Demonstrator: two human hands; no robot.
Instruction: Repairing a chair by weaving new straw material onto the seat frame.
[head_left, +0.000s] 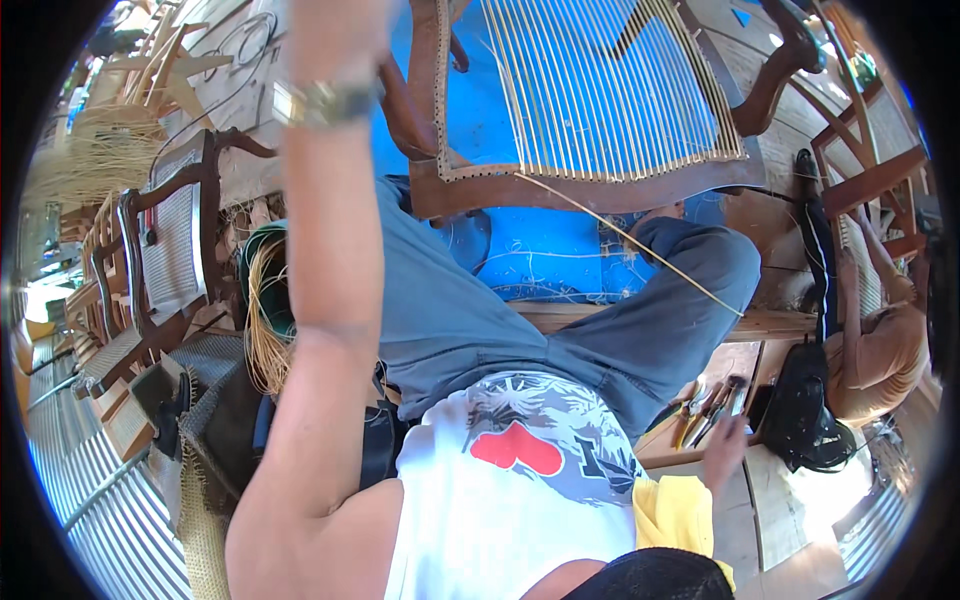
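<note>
My left arm reaches up along the left, a wristwatch on the wrist. My left hand is smeared by motion at the top edge, beside the wooden chair frame; its fingers do not show. Pale cane strands run side by side across the seat opening, and small holes line the frame's bare left rail. From the front rail one loose strand slants down over my right knee. At the right, my right hand is beside several hand tools, its fingers too blurred to read.
Coiled cane hangs from a green container left of my leg. A caned chair stands farther left. Blue sheeting lies beneath the frame. A black bag and another person are at the right.
</note>
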